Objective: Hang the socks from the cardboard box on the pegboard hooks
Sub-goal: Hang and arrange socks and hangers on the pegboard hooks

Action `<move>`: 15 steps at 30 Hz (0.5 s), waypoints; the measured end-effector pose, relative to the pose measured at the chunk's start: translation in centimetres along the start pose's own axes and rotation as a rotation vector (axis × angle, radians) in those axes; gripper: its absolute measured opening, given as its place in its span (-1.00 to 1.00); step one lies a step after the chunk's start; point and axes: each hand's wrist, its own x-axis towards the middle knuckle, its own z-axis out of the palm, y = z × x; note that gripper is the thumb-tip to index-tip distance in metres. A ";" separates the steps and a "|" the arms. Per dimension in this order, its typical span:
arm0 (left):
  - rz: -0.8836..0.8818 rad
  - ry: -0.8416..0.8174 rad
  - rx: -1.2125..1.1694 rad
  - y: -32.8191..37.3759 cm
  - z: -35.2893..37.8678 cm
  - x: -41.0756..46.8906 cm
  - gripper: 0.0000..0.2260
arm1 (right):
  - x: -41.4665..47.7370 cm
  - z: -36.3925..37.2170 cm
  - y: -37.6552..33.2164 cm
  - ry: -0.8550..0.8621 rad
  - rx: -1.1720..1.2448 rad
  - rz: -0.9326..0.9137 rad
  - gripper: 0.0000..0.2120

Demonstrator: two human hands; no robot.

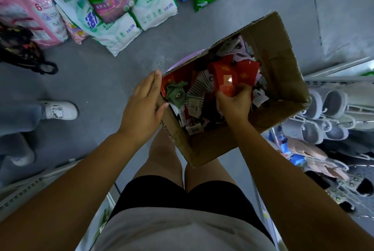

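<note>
An open cardboard box (283, 64) sits on the grey floor in front of my knees, filled with several packaged socks in red, green, striped and lilac. My right hand (234, 103) is inside the box and grips a bundle of red socks (228, 76) by their lower end. My left hand (144, 101) rests flat against the box's left wall with straight fingers. No pegboard hooks for socks are clearly seen.
Detergent bags (105, 1) lie piled on the floor at the upper left. Another person's leg and white shoe (60, 110) stand at the left. Slippers (323, 117) hang on a rack at the right. A white shelf edge (30, 188) runs along the lower left.
</note>
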 end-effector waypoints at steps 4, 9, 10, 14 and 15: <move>0.004 0.019 -0.002 0.0 0.4 0.0 -0.32 | 1.0 -2.4 0.3 0.127 -0.167 -0.084 -0.19; 0.010 0.040 -0.005 -0.4 0.8 0.0 -0.31 | 5.4 -2.2 1.1 -0.012 -0.388 0.204 0.02; 0.005 0.043 -0.007 -0.3 0.8 0.0 -0.31 | 6.1 -2.0 1.3 -0.080 -0.431 0.246 0.04; -0.004 0.060 -0.011 0.0 0.9 -0.1 -0.30 | 7.3 -1.7 1.8 -0.221 -0.502 0.248 -0.01; -0.005 0.062 -0.009 0.0 0.9 -0.1 -0.30 | 7.3 -1.8 2.0 -0.212 -0.461 0.258 -0.02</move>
